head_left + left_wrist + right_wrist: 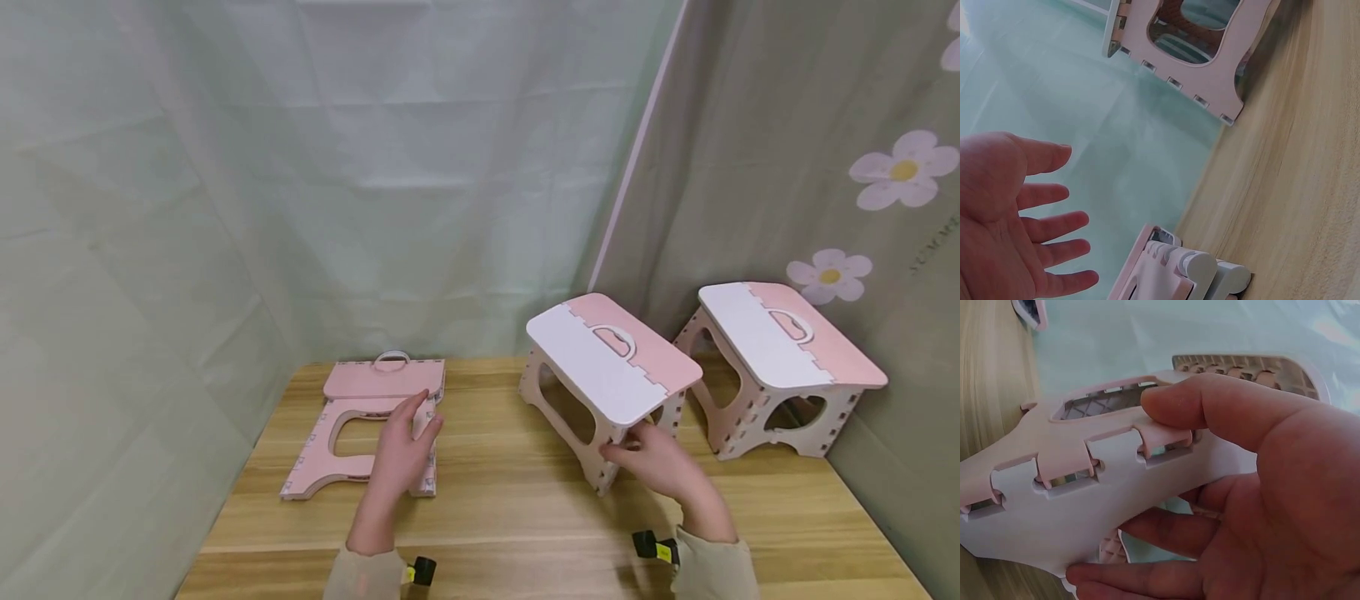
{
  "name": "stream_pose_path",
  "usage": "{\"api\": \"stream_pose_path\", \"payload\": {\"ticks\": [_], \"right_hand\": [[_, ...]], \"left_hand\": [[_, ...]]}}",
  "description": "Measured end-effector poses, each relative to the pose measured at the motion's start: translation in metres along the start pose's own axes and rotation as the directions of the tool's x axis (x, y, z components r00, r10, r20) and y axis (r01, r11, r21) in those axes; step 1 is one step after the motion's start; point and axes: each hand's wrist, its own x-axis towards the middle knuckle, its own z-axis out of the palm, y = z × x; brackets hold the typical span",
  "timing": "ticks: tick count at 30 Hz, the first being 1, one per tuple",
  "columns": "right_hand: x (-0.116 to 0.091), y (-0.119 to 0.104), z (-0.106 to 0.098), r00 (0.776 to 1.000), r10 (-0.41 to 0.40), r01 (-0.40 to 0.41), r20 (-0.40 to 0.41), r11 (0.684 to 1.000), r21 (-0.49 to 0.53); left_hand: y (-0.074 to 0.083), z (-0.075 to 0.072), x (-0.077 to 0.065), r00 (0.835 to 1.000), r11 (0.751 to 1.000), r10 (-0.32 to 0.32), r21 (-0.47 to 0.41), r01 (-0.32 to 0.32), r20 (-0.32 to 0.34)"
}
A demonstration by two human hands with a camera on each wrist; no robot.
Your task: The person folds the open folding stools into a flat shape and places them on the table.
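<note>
My right hand grips the near leg corner of an unfolded pink and white folding stool. In the right wrist view the thumb lies over the leg's hinged edge, with fingers reaching through and behind the leg panel. The stool stands at an angle, its white arched handle on top. To the left, a collapsed pink folding stool lies flat on the table. Over its right side hovers my left hand, fingers spread and holding nothing. The left wrist view shows that palm bare.
A second unfolded folding stool stands at the right, close behind the gripped one. The wooden table meets a pale green curtain at the back and left. A grey flowered curtain hangs on the right.
</note>
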Motion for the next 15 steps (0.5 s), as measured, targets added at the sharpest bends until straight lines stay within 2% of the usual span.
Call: {"api": "stream_pose_path", "payload": {"ticks": [5,15], "right_hand": [[0.0013,-0.0018,0.0010,0.999,0.000,-0.002,0.038,0.999,0.043],[0.0028,-0.0037,0.0040,0.999,-0.017,0.017,0.032,1.000,0.016]], "left_hand": [[-0.0004,0.0006,0.0004,1.000,1.000,0.004,0.002,-0.004,0.001],[0.0000,0.0008,0.0003,1.000,1.000,0.005,-0.004,-0.005,0.013]]}}
